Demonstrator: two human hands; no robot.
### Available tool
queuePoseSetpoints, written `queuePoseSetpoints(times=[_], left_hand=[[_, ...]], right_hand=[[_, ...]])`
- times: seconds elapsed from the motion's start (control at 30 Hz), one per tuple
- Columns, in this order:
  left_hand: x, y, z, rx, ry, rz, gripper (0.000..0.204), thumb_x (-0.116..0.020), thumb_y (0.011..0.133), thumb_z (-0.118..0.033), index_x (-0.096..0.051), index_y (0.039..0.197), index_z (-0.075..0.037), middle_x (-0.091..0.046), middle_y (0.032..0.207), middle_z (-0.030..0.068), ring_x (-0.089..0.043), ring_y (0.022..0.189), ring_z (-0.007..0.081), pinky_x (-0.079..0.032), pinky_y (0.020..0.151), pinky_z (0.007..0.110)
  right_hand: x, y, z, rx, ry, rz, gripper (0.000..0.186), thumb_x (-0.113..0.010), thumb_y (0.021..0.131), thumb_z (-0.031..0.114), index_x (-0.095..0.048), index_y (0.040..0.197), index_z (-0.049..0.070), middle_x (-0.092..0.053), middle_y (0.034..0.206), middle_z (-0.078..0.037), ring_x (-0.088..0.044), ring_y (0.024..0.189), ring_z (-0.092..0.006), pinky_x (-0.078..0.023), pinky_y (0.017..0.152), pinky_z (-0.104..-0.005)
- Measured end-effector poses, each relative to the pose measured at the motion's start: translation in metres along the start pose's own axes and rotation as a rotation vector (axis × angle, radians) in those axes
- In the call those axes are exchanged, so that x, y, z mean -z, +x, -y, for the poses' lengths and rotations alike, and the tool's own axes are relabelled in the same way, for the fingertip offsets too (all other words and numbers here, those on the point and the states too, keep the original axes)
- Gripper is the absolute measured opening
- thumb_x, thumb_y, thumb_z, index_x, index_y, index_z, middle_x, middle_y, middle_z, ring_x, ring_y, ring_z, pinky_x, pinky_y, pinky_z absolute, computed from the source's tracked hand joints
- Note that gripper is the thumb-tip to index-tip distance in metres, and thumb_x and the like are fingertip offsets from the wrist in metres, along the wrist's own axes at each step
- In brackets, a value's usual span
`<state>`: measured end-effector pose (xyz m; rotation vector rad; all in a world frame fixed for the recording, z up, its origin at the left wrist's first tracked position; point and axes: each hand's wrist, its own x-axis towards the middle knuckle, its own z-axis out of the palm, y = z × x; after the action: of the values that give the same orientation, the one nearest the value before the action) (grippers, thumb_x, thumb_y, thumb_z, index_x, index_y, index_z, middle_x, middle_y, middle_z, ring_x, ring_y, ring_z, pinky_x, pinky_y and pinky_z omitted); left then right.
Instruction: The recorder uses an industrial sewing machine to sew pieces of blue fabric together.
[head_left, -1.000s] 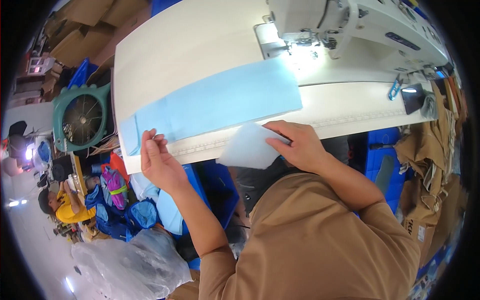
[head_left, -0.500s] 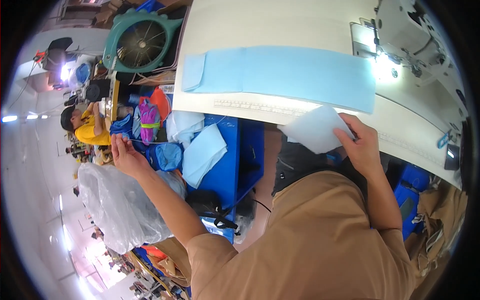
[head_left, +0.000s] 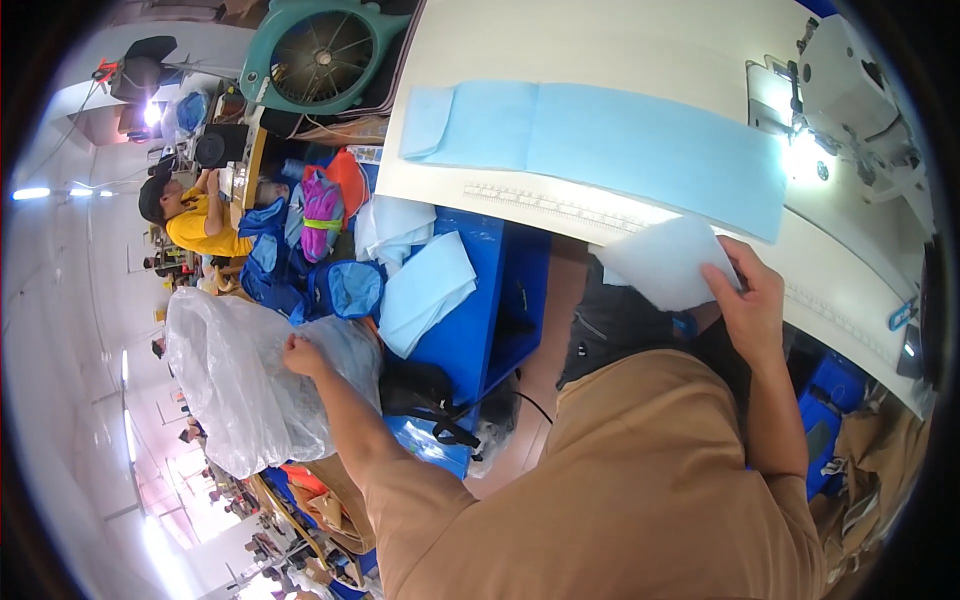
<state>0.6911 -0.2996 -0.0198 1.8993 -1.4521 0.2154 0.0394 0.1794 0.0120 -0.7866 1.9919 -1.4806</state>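
My right hand pinches a pale, whitish-blue piece of fabric in front of the table's near edge. Behind that piece, a long light-blue fabric strip lies flat on the table, its left end folded over. My left hand is at the left, over a clear plastic bag. Its fingers are curled together; anything in them is hidden or too small to make out. Nearby, light-blue fabric pieces lie stacked on a blue surface, beside a blue pouch.
A sewing machine with a bright lamp stands at the table's right. A printed ruler runs along the table's near edge. At the back left is a green fan. A person in yellow sits farther left.
My left hand has come down and inward, from beside the blue pouches to over the plastic bag. The right hand keeps its hold on the fabric piece. The whole view has shifted slightly.
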Motion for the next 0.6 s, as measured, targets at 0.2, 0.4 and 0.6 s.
queuePoseSetpoints(times=[0.2,0.4,0.6], left_hand=[[-0.049,-0.05,-0.046,-0.249,0.098,0.232,0.033,-0.061,0.083,-0.017,-0.081,0.105,-0.002,-0.079,0.1,0.0194,-0.076,0.094,0.035,-0.057,0.089,0.042],[-0.102,-0.081,-0.139,-0.393,0.064,0.494,0.037,-0.065,0.095,-0.031,-0.077,0.095,0.004,-0.073,0.089,0.0273,-0.072,0.082,0.0432,-0.055,0.076,0.049],[-0.159,-0.142,-0.191,-0.439,0.142,0.636,0.045,-0.07,0.093,-0.042,-0.077,0.086,0.003,-0.072,0.086,0.029,-0.072,0.084,0.0467,-0.055,0.078,0.054]], right_hand=[[-0.003,0.0,-0.005,0.019,-0.046,-0.013,0.029,-0.073,0.096,0.006,-0.069,0.124,-0.003,-0.075,0.103,-0.007,-0.066,0.092,-0.0105,-0.053,0.084,-0.0268],[-0.004,0.0,-0.003,0.047,-0.074,-0.031,0.027,-0.073,0.095,0.005,-0.07,0.12,-0.003,-0.075,0.101,-0.007,-0.066,0.092,-0.0108,-0.053,0.085,-0.0265],[-0.006,0.001,-0.005,0.03,-0.095,-0.058,0.025,-0.074,0.094,0.004,-0.07,0.117,-0.003,-0.074,0.099,-0.006,-0.065,0.09,-0.0105,-0.052,0.084,-0.0265]])
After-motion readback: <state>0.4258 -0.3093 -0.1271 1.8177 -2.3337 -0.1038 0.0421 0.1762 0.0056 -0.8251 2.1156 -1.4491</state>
